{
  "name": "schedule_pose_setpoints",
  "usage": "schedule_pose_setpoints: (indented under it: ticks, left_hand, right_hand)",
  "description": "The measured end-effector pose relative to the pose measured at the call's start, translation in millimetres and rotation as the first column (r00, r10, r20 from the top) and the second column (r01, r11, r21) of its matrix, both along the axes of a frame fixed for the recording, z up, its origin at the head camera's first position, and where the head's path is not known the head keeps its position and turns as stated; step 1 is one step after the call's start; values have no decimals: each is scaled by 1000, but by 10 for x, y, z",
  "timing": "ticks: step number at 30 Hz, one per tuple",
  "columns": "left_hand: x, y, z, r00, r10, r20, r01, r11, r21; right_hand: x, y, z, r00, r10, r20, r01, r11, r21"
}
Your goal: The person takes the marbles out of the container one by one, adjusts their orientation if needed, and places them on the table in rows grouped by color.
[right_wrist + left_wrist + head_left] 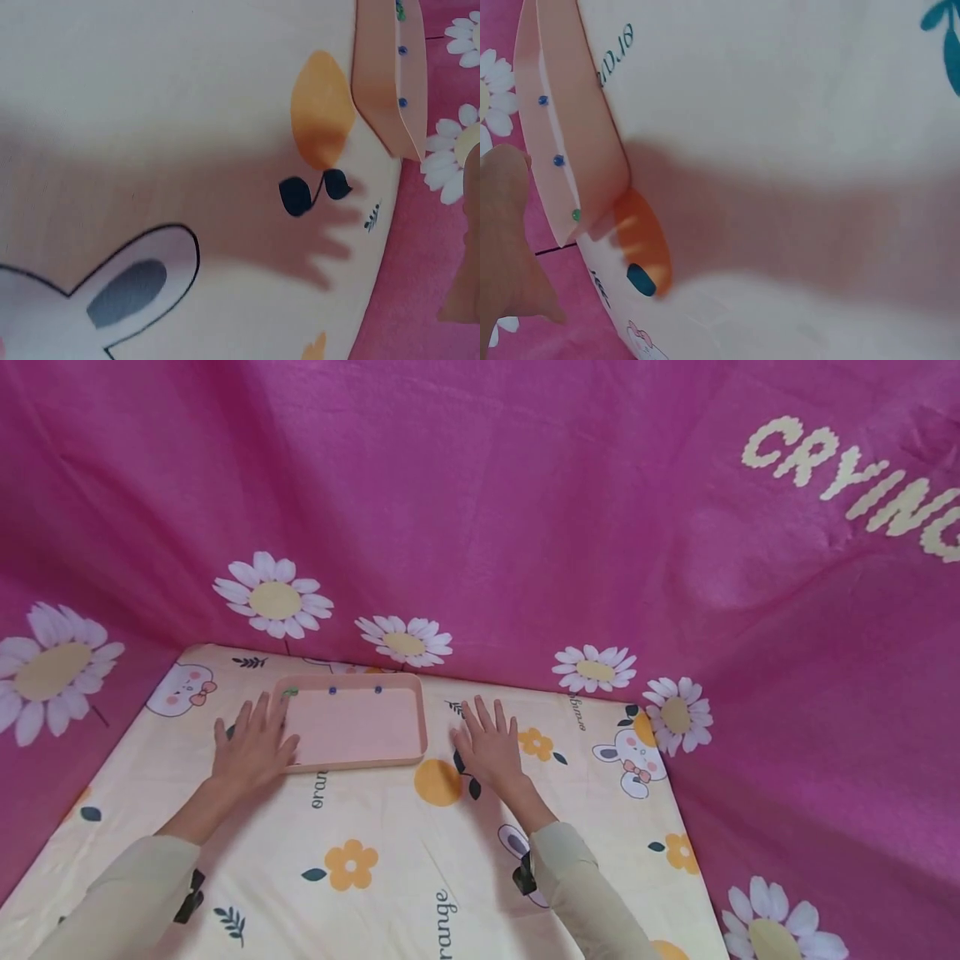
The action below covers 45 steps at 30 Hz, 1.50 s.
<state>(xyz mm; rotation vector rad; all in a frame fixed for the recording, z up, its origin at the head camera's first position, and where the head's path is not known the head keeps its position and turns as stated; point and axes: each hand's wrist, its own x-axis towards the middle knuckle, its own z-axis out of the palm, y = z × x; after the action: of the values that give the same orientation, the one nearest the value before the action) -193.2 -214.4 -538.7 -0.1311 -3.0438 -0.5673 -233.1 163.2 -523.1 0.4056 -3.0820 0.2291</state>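
A shallow pink tray (356, 764) lies on the patterned cloth. Along its far wall sit a small green ball-like piece (291, 692) and two small shiny blue balls, one near the middle (332, 691) and one farther right (378, 690). My left hand (253, 747) is spread over the tray's left edge, covering part of that side; whether it touches the tray I cannot tell. To the right of the tray, my right hand (491, 747) hovers with straight, spread fingers, its shadow falling on the cloth in the right wrist view. Both hands hold nothing.
The cream cloth (390, 827) with printed flowers, oranges and rabbits covers the table. Pink curtains (480, 527) with printed daisies rise along the back and both sides. A black strap piece (525, 872) shows at the right wrist.
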Motion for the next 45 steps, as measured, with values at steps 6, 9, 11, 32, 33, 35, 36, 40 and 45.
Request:
schedule_pose_setpoints:
  ticks: [6, 9, 11, 32, 33, 35, 36, 40, 45]
  left_hand:
    - [17, -34, -44, 1000, 20, 12, -20, 1000, 5]
    - [38, -52, -84, 1000, 26, 12, -26, 1000, 4]
    - [54, -68, -111, 1000, 26, 9, -26, 1000, 10]
    - [103, -148, -293, 999, 39, 37, -39, 999, 6]
    - [101, -153, -302, 998, 39, 39, -40, 999, 5]
    - [97, -159, -320, 998, 44, 41, -44, 999, 3]
    - [94, -164, -328, 998, 44, 41, -44, 999, 0]
    - [83, -177, -348, 998, 46, 47, -45, 999, -7]
    - [72, -182, -364, 997, 50, 57, -50, 999, 0]
  right_hand:
    - [-25, -106, -64, 1000, 10, 25, -9, 1000, -25]
    - [-38, -174, -102, 999, 14, 40, -13, 1000, -25]
    - [-43, -226, -118, 999, 18, 47, -17, 1000, -11]
    - [-93, -500, -287, 993, 1, 122, -10, 997, 70]
    - [-92, -506, -295, 993, -2, 122, -7, 997, 74]
    - [-89, -523, -310, 993, -4, 116, -4, 997, 71]
    - [-91, -531, -321, 993, -6, 116, -2, 998, 69]
    - [-106, -565, -383, 992, -15, 129, 8, 998, 56]
    - [-122, -597, -450, 987, -30, 159, 18, 997, 76]
